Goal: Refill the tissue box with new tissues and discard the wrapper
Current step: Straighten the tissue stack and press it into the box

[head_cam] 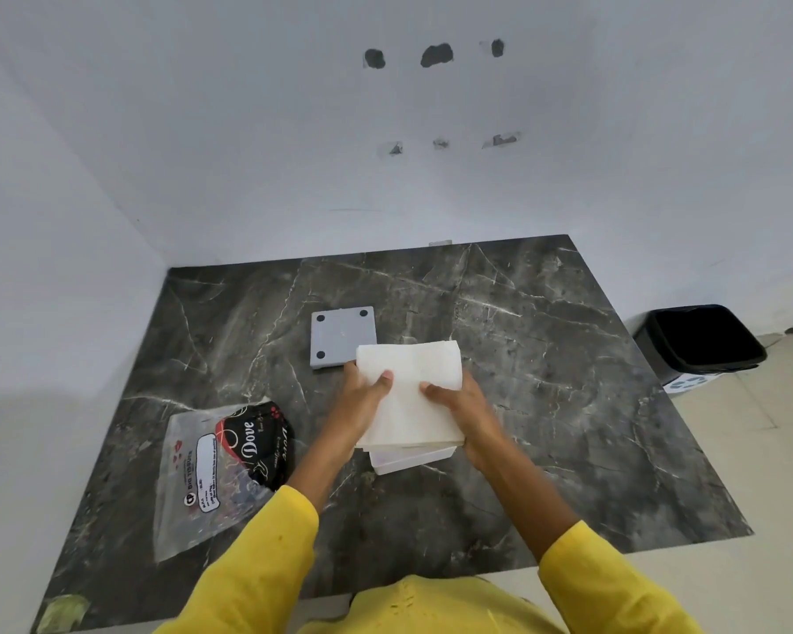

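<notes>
Head view looks down on a dark grey marble-patterned tabletop [545, 359], where both hands grip a thick white stack of folded paper tissues [410, 391]. The left hand [362, 400] is curled round the stack's left edge with its thumb on top; the right hand [458, 404] closes on the right edge the same way. The stack hovers over, or partly rests in, a pale white rectangular tissue box [410, 459], of which only the near edge shows beneath it; whether the box already holds anything is hidden.

The risk, as I judge it, is that the stack sits skewed to the box, so its corners could catch the rim and the loose top sheets buckle or slide off. Pressing unevenly could also push the light box toward the near edge.

A grey square plastic panel with dark corner pads [343, 337], probably the box's base or lid, lies just beyond. The emptied clear-and-black plastic tissue wrapper [220, 469] lies flat to the left. The black open waste bin [701, 343] stands on the floor at the far right, nothing visible inside.
</notes>
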